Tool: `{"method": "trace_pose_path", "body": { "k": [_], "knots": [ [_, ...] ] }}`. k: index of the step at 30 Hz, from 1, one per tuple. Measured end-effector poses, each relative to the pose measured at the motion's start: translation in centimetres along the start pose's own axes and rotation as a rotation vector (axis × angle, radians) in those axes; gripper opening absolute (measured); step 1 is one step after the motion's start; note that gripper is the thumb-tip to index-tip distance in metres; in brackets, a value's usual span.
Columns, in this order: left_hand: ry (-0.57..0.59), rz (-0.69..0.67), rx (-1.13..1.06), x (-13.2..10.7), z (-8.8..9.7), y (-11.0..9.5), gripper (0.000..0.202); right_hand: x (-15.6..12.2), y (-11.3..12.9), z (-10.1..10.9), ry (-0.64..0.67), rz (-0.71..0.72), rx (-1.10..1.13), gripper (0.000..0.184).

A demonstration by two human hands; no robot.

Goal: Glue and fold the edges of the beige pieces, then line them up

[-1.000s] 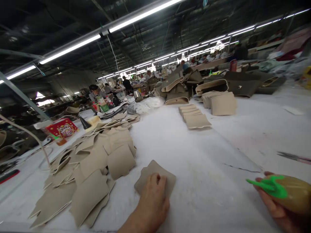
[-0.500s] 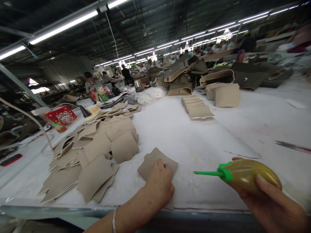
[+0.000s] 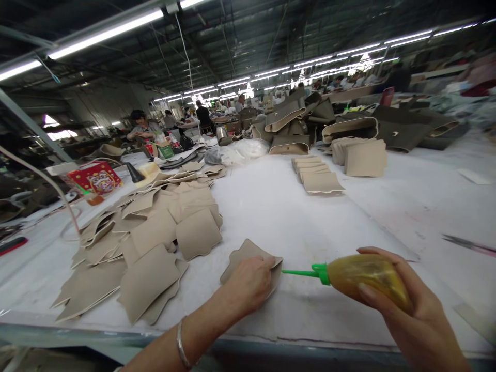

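My left hand (image 3: pixel 251 281) grips the right edge of a taupe leather piece (image 3: pixel 242 254) lying near the table's front edge. That edge is lifted a little and bent toward the fingers. In my right hand (image 3: pixel 403 299) is a squeeze bottle (image 3: pixel 364 279) of amber liquid, probably glue, with a green cap and a long thin green nozzle. It lies nearly level, its nozzle tip pointing left at the lifted edge of the piece. Whether tip and leather touch, I cannot tell. To the left spreads a heap of similar leather pieces (image 3: pixel 151 232).
Two stacks of beige pieces, a fanned stack (image 3: pixel 320 181) and a taller stack (image 3: pixel 364 157), stand farther back. Behind them are dark bag bodies (image 3: pixel 290 119). Pointed scissors or tweezers (image 3: pixel 468 244) lie at the right. A red box (image 3: pixel 96 178) sits at the left. A person (image 3: pixel 141 126) is beyond the table.
My right hand has brought the bottle left, its nozzle now close to the leather piece. My left hand has shifted to the piece's right edge and raised it.
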State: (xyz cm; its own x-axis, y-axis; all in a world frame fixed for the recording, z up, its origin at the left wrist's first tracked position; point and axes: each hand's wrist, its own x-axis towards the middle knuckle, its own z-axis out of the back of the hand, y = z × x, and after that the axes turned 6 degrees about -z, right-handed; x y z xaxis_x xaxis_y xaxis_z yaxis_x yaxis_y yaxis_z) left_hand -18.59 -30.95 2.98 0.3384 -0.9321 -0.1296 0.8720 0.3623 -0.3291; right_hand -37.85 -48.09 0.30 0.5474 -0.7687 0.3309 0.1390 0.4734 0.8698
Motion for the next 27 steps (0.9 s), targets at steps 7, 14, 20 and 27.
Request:
{"method": "trace_pose_path", "body": {
  "k": [7,14,20,27],
  "knots": [
    [-0.042,0.030,-0.030,0.5,-1.3,-0.2,0.033,0.9,1.0,-1.0,0.088,0.109,-0.110,0.051],
    [-0.012,0.039,0.066,0.4,-1.5,-0.5,0.033,1.0,1.2,-1.6,0.120,0.292,-0.272,0.045],
    [-0.010,0.000,-0.021,0.1,-1.2,-0.3,0.037,0.7,1.4,-1.4,0.138,0.328,-0.339,0.042],
    [-0.013,-0.037,-0.216,0.2,-0.9,0.5,0.043,0.7,0.6,-1.5,0.115,0.231,-0.304,0.046]
  ]
}}
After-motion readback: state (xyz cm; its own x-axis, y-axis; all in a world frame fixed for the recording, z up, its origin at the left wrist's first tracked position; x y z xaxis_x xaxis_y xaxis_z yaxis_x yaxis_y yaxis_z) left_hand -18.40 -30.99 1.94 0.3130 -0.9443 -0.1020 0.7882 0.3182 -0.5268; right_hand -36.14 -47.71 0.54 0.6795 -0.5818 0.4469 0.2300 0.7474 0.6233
